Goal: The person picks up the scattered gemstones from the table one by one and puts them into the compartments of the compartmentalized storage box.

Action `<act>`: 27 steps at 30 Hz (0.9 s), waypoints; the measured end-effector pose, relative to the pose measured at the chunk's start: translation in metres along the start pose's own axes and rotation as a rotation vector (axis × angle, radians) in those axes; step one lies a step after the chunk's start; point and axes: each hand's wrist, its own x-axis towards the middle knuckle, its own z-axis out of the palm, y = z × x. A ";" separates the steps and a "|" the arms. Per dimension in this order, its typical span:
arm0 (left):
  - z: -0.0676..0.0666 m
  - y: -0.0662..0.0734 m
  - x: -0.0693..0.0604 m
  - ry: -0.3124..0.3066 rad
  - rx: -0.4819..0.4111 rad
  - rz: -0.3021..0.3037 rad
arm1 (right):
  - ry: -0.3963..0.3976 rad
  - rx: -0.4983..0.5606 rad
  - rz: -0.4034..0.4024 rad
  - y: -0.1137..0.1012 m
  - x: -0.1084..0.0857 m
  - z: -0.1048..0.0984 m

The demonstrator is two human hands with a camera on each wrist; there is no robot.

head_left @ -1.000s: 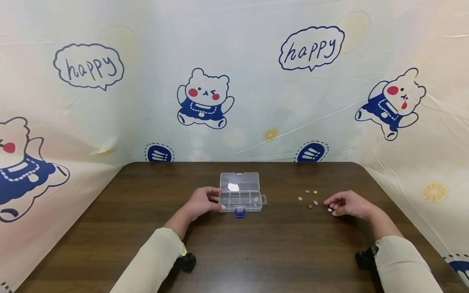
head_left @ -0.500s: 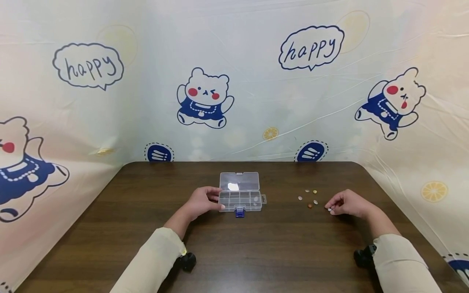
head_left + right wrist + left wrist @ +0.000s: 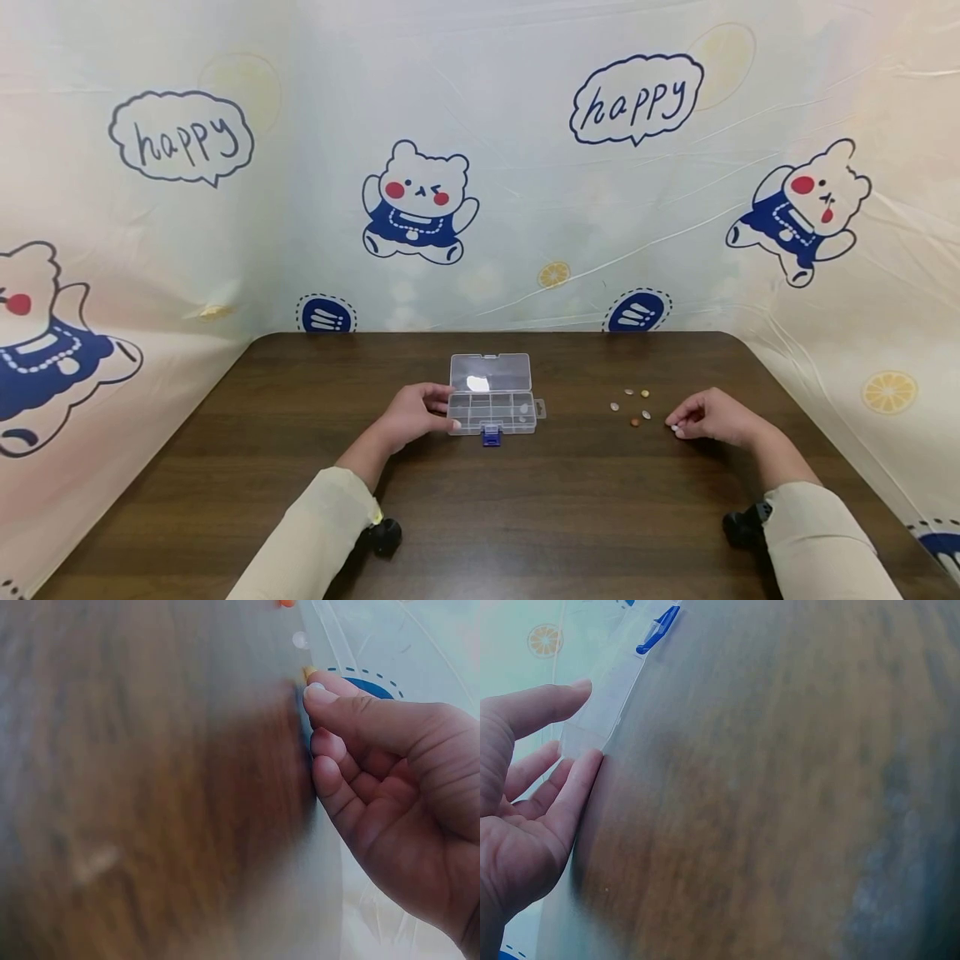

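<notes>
My left hand (image 3: 409,414) holds the left end of a clear plastic compartment box (image 3: 481,412), thumb at its front corner and fingers along the side. The box's lid (image 3: 491,372) is raised at the back, and a blue latch (image 3: 491,436) hangs at the front. One or two whitish pieces (image 3: 524,408) lie in the right compartments. Over the table's right side, my right hand (image 3: 712,417) pinches a small white bead (image 3: 676,428) between thumb and forefinger. In the right wrist view the fingertips (image 3: 319,691) partly hide this bead.
Several small beads lie left of my right hand: an orange one (image 3: 634,422), a yellow one (image 3: 645,393) and whitish ones, one of them a pale bead (image 3: 615,407). A printed cloth (image 3: 525,167) hangs behind the brown table (image 3: 525,517).
My right thumb and forefinger have closed on the white bead, the hand barely shifting. The left hand and the box stay where they were.
</notes>
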 end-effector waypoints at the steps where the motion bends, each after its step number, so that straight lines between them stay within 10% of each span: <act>1: 0.000 0.000 0.000 0.001 0.002 0.001 | 0.002 0.000 0.002 0.000 0.000 0.000; 27: 0.000 0.002 -0.002 0.007 -0.004 0.001 | 0.068 0.011 -0.033 -0.019 0.007 0.004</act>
